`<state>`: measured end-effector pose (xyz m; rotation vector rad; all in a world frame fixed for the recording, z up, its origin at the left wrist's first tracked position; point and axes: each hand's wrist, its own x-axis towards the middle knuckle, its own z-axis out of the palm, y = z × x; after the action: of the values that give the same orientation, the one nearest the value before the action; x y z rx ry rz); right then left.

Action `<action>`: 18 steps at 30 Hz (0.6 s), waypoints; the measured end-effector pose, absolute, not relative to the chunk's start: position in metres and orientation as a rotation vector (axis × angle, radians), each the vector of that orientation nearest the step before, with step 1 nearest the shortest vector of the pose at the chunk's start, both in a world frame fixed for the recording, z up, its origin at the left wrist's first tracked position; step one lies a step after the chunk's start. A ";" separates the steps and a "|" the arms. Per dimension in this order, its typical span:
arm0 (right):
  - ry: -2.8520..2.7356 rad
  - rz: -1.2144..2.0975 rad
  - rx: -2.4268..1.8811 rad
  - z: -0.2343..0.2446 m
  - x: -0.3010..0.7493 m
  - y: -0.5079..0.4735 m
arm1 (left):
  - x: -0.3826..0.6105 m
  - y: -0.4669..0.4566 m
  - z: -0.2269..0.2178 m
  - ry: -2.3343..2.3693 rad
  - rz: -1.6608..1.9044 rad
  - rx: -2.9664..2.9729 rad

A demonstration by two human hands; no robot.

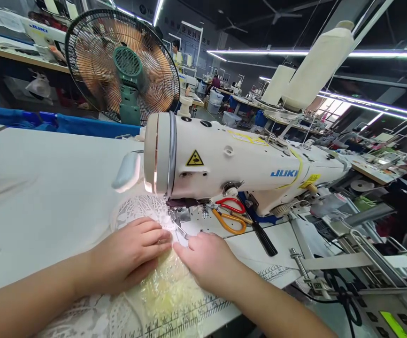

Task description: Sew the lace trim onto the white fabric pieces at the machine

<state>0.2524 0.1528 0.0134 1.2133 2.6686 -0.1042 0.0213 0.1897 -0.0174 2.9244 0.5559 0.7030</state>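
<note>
Lace (pixel 136 209) partly hidden under both hands, needle obscured.

Both hands, left hand (pixel 127 253) and right hand (pixel 208 260), bare, forearms unsleeved.

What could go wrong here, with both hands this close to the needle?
1. The left hand and right hand press the lace right by the presser foot; a fingertip could slip under the needle.
2. The lace looks thin and bunched under the fingers, so it may pucker or feed crooked.
3. The scissors lie close behind and could snag the lace.
</note>
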 end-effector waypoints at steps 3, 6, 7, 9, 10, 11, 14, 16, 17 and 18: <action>2.582 -0.164 1.224 0.020 0.244 0.158 | 0.020 0.199 -0.016 0.536 0.715 2.948; 2.466 -0.223 1.271 0.031 0.233 0.161 | 0.018 0.207 -0.016 0.525 0.735 2.966; 2.427 -0.237 1.285 0.035 0.229 0.161 | 0.017 0.210 -0.016 0.519 0.748 2.968; 2.353 -0.256 1.299 0.040 0.223 0.163 | 0.016 0.216 -0.017 0.512 0.774 2.969; 2.326 -0.263 1.306 0.041 0.220 0.163 | 0.015 0.219 -0.017 0.519 0.781 2.966; 2.315 -0.265 1.313 0.041 0.219 0.164 | 0.014 0.221 -0.017 0.531 0.784 2.960; 2.325 -0.256 1.334 0.033 0.218 0.166 | 0.011 0.229 -0.016 0.560 0.768 2.954; 2.349 -0.246 1.346 0.028 0.219 0.167 | 0.010 0.234 -0.015 0.556 0.768 2.966; 2.354 -0.249 1.351 0.026 0.219 0.167 | 0.010 0.236 -0.014 0.558 0.772 2.973; 2.353 -0.261 1.355 0.026 0.219 0.167 | 0.009 0.238 -0.013 0.565 0.775 2.982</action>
<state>0.2192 0.1673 0.0259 1.3545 2.3526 -0.2609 0.0094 0.2377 -0.0134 2.9821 0.5649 0.7752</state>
